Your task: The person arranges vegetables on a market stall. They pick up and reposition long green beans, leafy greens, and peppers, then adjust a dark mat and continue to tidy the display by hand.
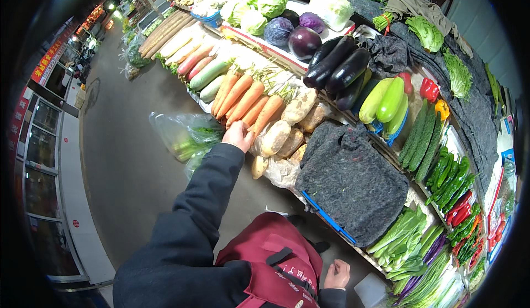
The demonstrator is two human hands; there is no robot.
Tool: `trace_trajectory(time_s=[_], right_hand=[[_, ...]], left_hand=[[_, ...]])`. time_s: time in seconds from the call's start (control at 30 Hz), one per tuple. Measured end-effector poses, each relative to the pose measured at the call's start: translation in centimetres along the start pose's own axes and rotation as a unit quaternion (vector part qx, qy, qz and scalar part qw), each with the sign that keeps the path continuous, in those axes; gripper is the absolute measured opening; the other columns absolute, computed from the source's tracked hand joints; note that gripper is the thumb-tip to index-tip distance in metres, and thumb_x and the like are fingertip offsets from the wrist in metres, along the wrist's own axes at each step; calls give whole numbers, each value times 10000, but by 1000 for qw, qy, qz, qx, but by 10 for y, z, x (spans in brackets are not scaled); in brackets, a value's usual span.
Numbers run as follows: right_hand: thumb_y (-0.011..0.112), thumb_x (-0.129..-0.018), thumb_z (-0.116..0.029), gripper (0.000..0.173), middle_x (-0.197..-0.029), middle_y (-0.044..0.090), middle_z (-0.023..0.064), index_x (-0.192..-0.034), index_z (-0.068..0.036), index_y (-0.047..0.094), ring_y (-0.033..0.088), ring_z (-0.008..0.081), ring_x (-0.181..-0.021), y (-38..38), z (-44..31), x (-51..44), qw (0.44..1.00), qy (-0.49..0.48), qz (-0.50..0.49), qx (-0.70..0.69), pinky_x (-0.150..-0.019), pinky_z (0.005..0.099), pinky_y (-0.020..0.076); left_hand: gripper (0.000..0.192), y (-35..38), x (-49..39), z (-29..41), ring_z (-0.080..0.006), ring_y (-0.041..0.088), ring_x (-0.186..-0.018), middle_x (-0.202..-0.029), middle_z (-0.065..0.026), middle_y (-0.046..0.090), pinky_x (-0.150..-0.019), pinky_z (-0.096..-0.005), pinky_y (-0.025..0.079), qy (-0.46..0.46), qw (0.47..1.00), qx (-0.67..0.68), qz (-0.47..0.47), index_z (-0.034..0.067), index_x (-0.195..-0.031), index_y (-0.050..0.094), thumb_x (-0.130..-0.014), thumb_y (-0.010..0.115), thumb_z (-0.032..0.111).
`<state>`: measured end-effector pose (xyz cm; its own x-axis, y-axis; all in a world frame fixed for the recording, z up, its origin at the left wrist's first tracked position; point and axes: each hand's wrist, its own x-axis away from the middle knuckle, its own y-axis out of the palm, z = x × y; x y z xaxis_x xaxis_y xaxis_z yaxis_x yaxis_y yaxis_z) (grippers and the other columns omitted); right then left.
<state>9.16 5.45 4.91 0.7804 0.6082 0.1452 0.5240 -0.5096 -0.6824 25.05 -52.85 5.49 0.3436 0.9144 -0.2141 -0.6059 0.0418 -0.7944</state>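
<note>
My left hand reaches to the carrots laid in a row at the front edge of the vegetable stall. Its fingers touch the lower tips of the carrots; whether they grip one is not plain. Just right of it lie potatoes, some in clear plastic. Left of the hand is a clear plastic bag with green vegetables inside. My right hand hangs low beside the dark red apron, fingers curled, with nothing visible in it. Green and red radishes lie beyond the carrots.
A dark grey felt cloth covers a blue-edged tray at the stall's front. Eggplants, cabbages, cucumbers, peppers and leafy greens fill the stall. A pale container stands low at the right. Shopfronts line the far left.
</note>
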Motion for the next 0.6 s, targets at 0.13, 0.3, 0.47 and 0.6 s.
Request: trace_trajectory(time_s=[0.13,0.3,0.47,0.6], right_hand=[[716,-891,56,195,-1106,682,170,-1079,9,690,714,312,-956,4,7,10,999,28,4,-15,-828,376,605],[746,-902,-36,176,-1080,733,160,-1074,-64,721,709,367,-999,1,-4,14,999,35,11,6,-865,438,590],[760,-939,-108,155,-1126,743,140,-1091,-85,740,733,375,-1007,-11,-4,8,994,47,90,27,-876,438,608],[757,-948,-70,138,-1096,740,148,-1084,-53,739,746,356,-935,-33,2,1,985,85,153,4,-822,409,615]], left_hand=[[294,7,4,15,-421,679,-1000,-1063,-223,644,-904,-491,565,-5,999,-42,-34,18,-1030,675,-873,816,222],[254,21,-14,-21,-389,688,-850,-953,-226,681,-815,-508,567,18,996,-73,42,-9,-984,668,-808,783,134],[349,35,-48,-118,-226,726,-978,-1066,-136,736,-854,-364,591,-25,984,144,-100,-53,-1214,666,-883,753,17],[450,12,-38,-114,-213,719,-1053,-1234,-155,714,-949,-342,581,27,998,52,-2,-60,-1352,627,-982,802,127]])
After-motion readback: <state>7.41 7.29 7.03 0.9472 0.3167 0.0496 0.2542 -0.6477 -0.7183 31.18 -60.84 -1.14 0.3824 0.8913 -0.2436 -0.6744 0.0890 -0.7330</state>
